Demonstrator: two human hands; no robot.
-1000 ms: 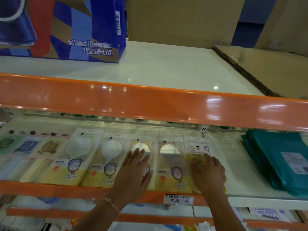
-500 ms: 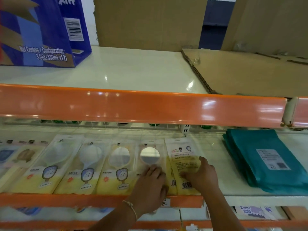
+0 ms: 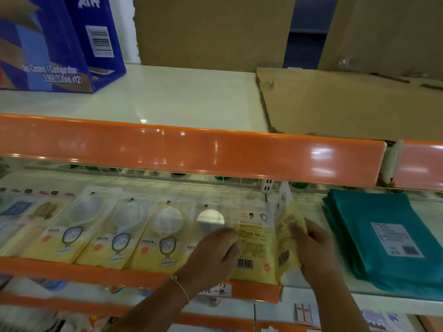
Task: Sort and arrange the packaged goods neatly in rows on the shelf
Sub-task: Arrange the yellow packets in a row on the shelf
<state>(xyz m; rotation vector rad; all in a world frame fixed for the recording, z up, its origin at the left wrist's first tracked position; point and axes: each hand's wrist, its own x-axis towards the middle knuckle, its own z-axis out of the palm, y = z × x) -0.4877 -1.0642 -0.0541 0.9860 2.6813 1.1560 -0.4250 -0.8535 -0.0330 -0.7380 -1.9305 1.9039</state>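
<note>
A row of yellow flat packets (image 3: pixel 119 233) lies side by side on the middle shelf (image 3: pixel 311 287), some face up with round windows. My right hand (image 3: pixel 311 245) grips the rightmost yellow packet (image 3: pixel 286 233) and holds it tilted up on its edge, barcode side showing. Beside it lies another yellow packet (image 3: pixel 255 250) back side up. My left hand (image 3: pixel 215 252) rests on the packets at that one's left edge, fingers bent over them.
A stack of teal pouches (image 3: pixel 383 236) lies to the right on the same shelf. The orange rail (image 3: pixel 191 152) of the upper shelf hangs above. Up there stand a blue carton (image 3: pixel 55 44) and brown cardboard (image 3: pixel 347 104). More goods lie on the lower shelf.
My right hand has lifted the rightmost packet off the stack and tipped it upright. My left hand slid right along the row. The camera view shifted right.
</note>
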